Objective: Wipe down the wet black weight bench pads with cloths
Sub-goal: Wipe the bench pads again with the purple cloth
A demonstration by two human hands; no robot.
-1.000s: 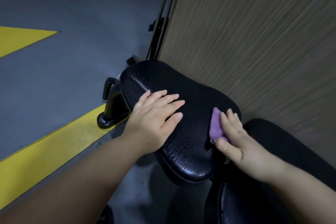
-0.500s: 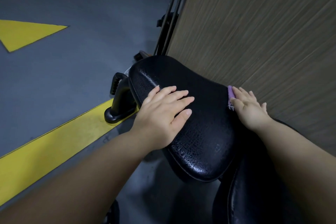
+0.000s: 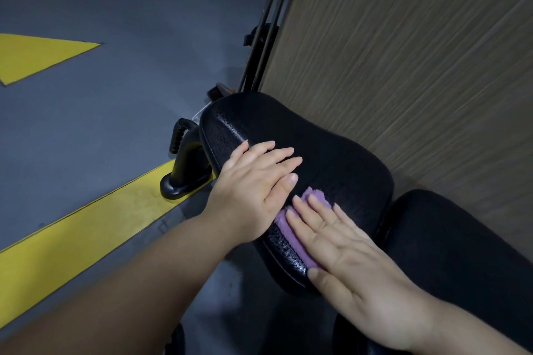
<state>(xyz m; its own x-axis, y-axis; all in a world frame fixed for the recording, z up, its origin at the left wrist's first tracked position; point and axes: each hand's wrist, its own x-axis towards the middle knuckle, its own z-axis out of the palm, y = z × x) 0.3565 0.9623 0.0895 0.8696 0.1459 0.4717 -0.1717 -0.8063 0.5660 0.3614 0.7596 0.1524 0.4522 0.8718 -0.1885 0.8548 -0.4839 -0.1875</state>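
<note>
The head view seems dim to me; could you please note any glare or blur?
Head view: dim overall; glossy highlights on the textured edges of the seat pad; the wood-grain wall looks streaked with blur; left hand, right hand and purple cloth are fairly sharp.

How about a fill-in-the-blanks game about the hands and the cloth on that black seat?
1. The right hand presses a ____ cloth onto the black pad.
2. The left hand lies flat on the same pad and holds ____.
3. The stripe painted on the grey floor is ____.
Missing words: purple; nothing; yellow.
</note>
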